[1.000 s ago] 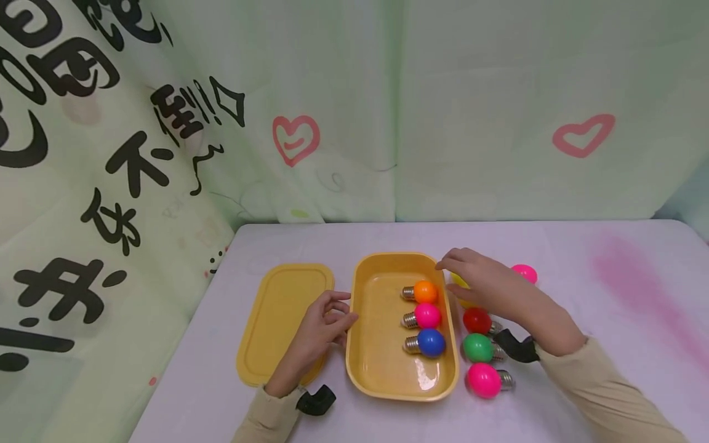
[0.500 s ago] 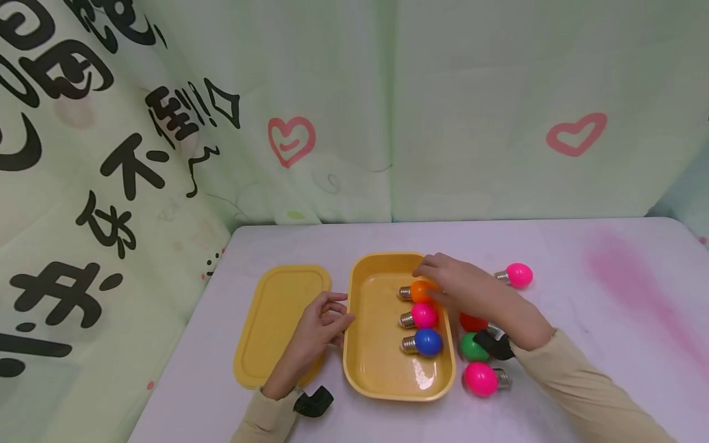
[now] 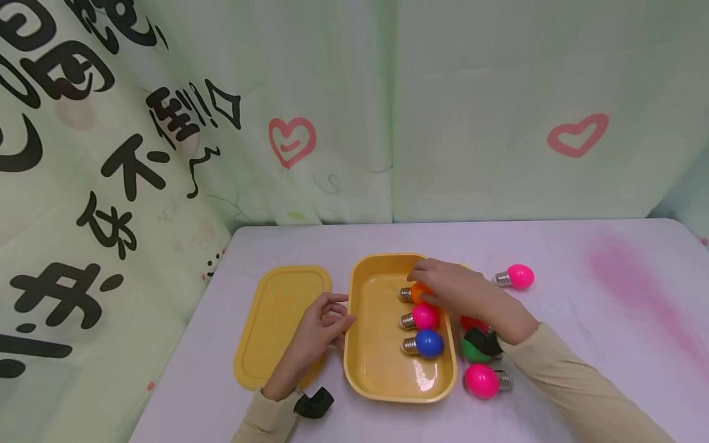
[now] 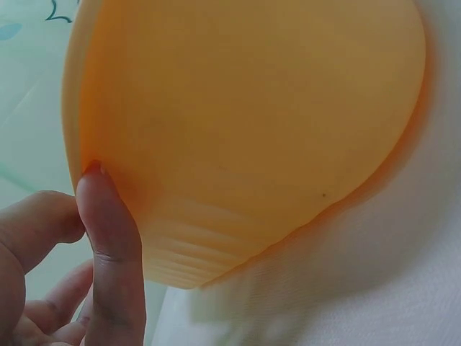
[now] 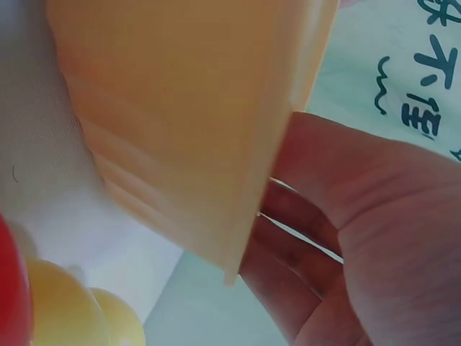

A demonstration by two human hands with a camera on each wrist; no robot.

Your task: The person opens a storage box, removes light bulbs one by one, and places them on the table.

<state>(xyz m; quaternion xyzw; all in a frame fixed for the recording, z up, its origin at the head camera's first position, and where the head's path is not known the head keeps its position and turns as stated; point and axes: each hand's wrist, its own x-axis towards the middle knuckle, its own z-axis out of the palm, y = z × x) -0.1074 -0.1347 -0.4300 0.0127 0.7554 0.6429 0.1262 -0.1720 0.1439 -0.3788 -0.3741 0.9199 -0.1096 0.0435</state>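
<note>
A yellow plastic box (image 3: 368,369) sits on the table, holding a blue bulb (image 3: 429,344), a pink bulb (image 3: 425,316) and an orange bulb (image 3: 421,293) along its right side. My left hand (image 3: 321,329) pinches the box's left rim, the thumb (image 4: 112,223) against the outer wall in the left wrist view. Over the far right part of the box, my right hand (image 3: 451,286) reaches across the rim. Its thumb partly covers the orange bulb. In the right wrist view the fingertips disappear behind the box wall, and I cannot tell what they hold.
The yellow lid (image 3: 277,326) lies left of the box. Right of it are a pink bulb (image 3: 482,381), a green bulb (image 3: 472,352) and a red bulb (image 3: 471,323), with yellow bulbs (image 5: 68,306) near the red one. Another pink bulb (image 3: 520,277) lies farther back.
My right hand has moved left from the box's right rim to over its inside, now partly covering the orange bulb. My left hand stays at the left rim.
</note>
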